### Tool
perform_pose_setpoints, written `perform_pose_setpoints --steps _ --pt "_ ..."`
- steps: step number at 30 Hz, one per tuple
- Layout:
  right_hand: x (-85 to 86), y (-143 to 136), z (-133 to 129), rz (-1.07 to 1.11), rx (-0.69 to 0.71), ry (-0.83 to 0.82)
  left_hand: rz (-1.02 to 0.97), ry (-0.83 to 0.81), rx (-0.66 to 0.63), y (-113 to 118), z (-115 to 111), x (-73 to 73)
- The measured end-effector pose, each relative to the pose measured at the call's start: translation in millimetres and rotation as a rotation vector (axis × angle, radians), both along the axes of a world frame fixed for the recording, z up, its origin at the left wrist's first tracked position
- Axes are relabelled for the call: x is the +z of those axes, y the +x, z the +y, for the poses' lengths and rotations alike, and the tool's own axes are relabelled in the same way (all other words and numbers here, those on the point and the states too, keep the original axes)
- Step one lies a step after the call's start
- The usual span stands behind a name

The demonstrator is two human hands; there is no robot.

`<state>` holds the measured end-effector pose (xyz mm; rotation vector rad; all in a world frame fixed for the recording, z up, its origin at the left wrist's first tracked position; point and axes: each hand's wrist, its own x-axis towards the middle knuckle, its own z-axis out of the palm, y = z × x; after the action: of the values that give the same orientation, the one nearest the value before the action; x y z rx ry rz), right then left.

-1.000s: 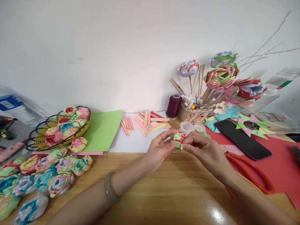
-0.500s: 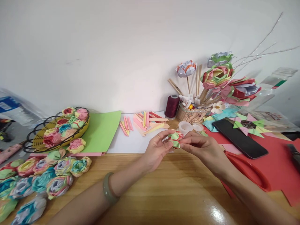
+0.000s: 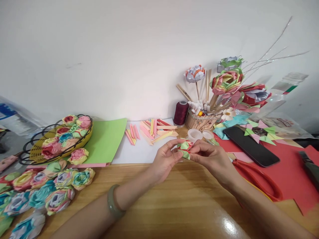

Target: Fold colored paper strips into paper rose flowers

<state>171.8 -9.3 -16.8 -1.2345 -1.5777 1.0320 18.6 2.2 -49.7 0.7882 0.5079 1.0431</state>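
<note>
A small folded-paper flower in green and red is held above the front of the wooden table. My left hand grips its left side between thumb and fingers. From the right, the thumb and fingertips of my right hand pinch the flower's edge. Parts of the flower are hidden behind the fingers. Just behind the hands lie folded paper strips in pink, yellow and red, on a white sheet.
At left, a yellow basket holds paper flowers, with more paper flowers in front. A craft pot, a thread spool and a phone stand or lie at right. Red-handled scissors rest near my right forearm.
The whole view has shifted slightly, so the table things appear a little further left. Both hands keep their hold on the paper flower, with only slight finger movement.
</note>
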Motion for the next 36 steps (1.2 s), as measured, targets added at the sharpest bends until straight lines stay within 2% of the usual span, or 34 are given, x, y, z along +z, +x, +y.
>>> perform_pose_setpoints --steps 5,16,21,28,32,36 --pt "3.8 4 1 -0.038 0.069 0.016 0.016 -0.012 0.023 0 1 -0.6" --pt "-2.6 0 2 -0.062 -0.013 -0.013 0.011 -0.014 0.013 2 -2 1.8" --pt "-1.9 1 1 -0.076 0.016 0.015 0.012 -0.012 0.03 2 -1 0.5" --pt "1.6 -3 -9 -0.231 -0.026 0.191 -0.091 -0.056 0.107 2 2 -0.6" --pt "-10.8 -7 -13 -0.374 -0.159 0.441 -0.166 -0.11 0.122 2 3 0.5" --pt "-22.9 -13 -17 -0.646 -0.067 0.611 -0.214 -0.12 0.115 3 4 -0.5"
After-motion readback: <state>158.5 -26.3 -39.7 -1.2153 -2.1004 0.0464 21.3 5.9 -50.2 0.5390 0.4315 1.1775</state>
